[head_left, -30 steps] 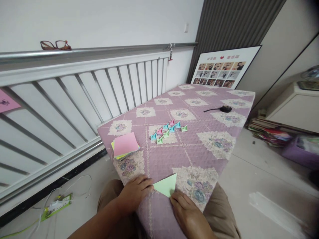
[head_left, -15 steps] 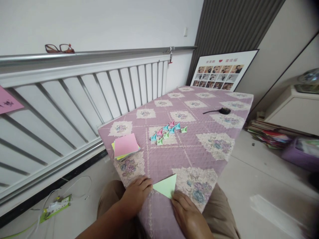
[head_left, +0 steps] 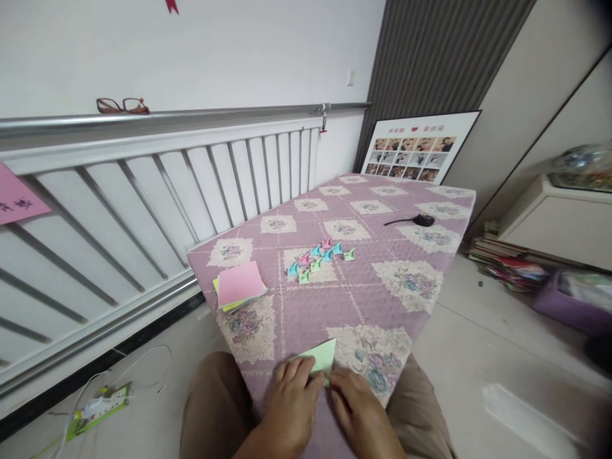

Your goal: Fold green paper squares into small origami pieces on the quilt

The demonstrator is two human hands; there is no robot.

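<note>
A light green sheet of folded paper (head_left: 323,357) lies near the close end of the table, its pointed corner facing away from me. Over its left part rests my left hand (head_left: 292,398), fingers bent and thumb reaching toward the lower corner. My right hand (head_left: 357,405) grips that lower right corner, its fingertips close to the left thumb. Both hands cover the paper's near edge. Farther up sits a cluster of several small folded paper pieces (head_left: 315,263) in blue, pink and green. A stack of square paper (head_left: 240,284), pink on top, lies to the left.
A purple floral cloth (head_left: 315,309) covers the table, which narrows toward me. A black round object with a strap (head_left: 423,220) lies at the far right. A white radiator (head_left: 157,204) lines the left side, with glasses (head_left: 123,106) on its pipe. A power strip (head_left: 102,408) is on the floor.
My left hand has moved right, from the paper's left tip onto the paper and close to my right hand. It now covers more of the paper. The view has shifted slightly.
</note>
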